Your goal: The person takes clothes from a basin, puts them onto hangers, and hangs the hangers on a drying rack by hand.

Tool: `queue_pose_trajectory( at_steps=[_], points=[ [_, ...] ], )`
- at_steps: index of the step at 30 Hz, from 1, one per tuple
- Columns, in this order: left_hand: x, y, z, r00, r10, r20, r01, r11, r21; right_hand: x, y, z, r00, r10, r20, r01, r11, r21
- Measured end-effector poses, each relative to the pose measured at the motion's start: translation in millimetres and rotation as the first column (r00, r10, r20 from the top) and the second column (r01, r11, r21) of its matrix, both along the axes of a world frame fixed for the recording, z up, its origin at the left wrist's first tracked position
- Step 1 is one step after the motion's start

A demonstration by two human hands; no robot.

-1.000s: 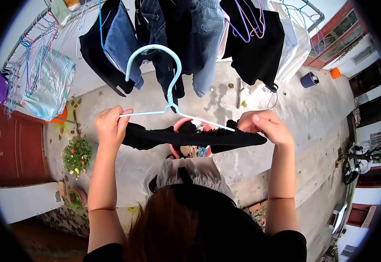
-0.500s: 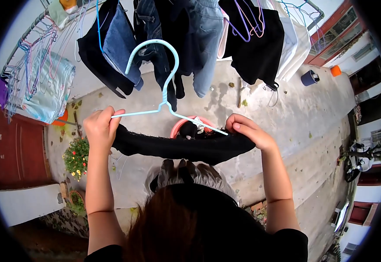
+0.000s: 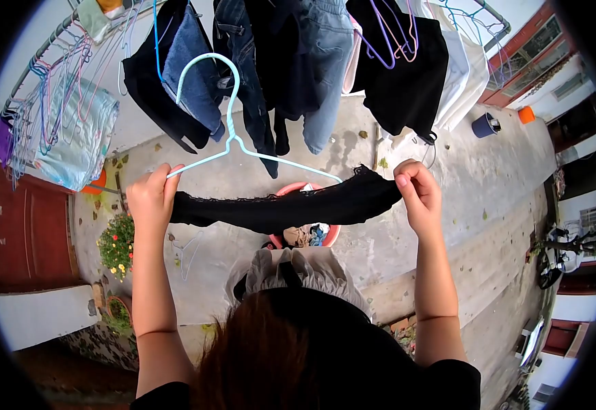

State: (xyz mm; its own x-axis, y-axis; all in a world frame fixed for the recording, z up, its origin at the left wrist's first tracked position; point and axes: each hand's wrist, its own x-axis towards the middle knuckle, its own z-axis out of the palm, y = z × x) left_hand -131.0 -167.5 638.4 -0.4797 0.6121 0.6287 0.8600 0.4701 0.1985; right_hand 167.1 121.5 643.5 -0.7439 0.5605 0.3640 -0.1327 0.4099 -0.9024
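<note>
A black garment with a lacy upper edge is stretched sideways in front of me. My left hand is closed around its left end together with the left tip of a pale mint hanger. The hanger's hook points up, and its right arm runs down behind the garment's lace edge, where the tip is hidden. My right hand pinches the garment's right end between thumb and fingers, apart from the hanger. Below the garment, a pink basin on the ground holds crumpled laundry, partly covered from view.
Jeans, black shorts and other clothes hang from a rack ahead. Spare hangers crowd the rack's left side. A flowering plant stands at left; a dark bucket is farther back at right.
My right hand has moved right and up, pulling the garment wider and off the hanger's right end. The hanger has shifted left, and more laundry in the basin shows below the garment.
</note>
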Motion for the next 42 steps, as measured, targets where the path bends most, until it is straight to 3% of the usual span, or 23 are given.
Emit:
queue_pose_trajectory(
  at_steps=[9, 14, 20, 27, 30, 33, 37, 40, 42],
  points=[
    [-8, -7, -3, 0.997, 0.060, 0.051, -0.065, 0.993, 0.096, 0, 4, 24, 0.991, -0.123, -0.044, 0.130, 0.967, 0.219],
    [-10, -9, 5, 0.979, 0.006, 0.203, -0.058, 0.966, 0.251, 1, 11, 28, 0.982, -0.161, -0.101, 0.171, 0.980, 0.102],
    [-7, -7, 7, 0.994, -0.047, 0.097, 0.036, 0.993, 0.109, -1, 14, 27, 0.989, -0.131, -0.071, 0.141, 0.979, 0.145],
    [-15, -8, 3, 0.979, -0.165, 0.121, 0.153, 0.983, 0.102, -3, 14, 41, 0.987, -0.092, -0.131, 0.098, 0.995, 0.037],
    [-15, -8, 3, 0.973, -0.169, 0.155, 0.150, 0.980, 0.131, -1, 17, 42, 0.993, -0.056, -0.102, 0.062, 0.996, 0.061],
    [-9, -8, 4, 0.954, -0.185, 0.237, 0.155, 0.978, 0.141, 4, 19, 44, 0.997, 0.057, 0.056, -0.055, 0.998, -0.028],
    [-1, -2, 5, 0.932, -0.167, 0.323, 0.123, 0.981, 0.152, 3, 14, 25, 0.966, 0.241, 0.096, -0.210, 0.944, -0.255],
    [-2, -4, 3, 0.931, -0.171, 0.324, 0.134, 0.982, 0.133, 2, 10, 43, 0.871, 0.451, 0.193, -0.368, 0.861, -0.351],
    [-3, -5, 3, 0.933, -0.177, 0.314, 0.146, 0.982, 0.120, 5, 11, 40, 0.859, 0.441, 0.261, -0.337, 0.869, -0.361]
  ],
)
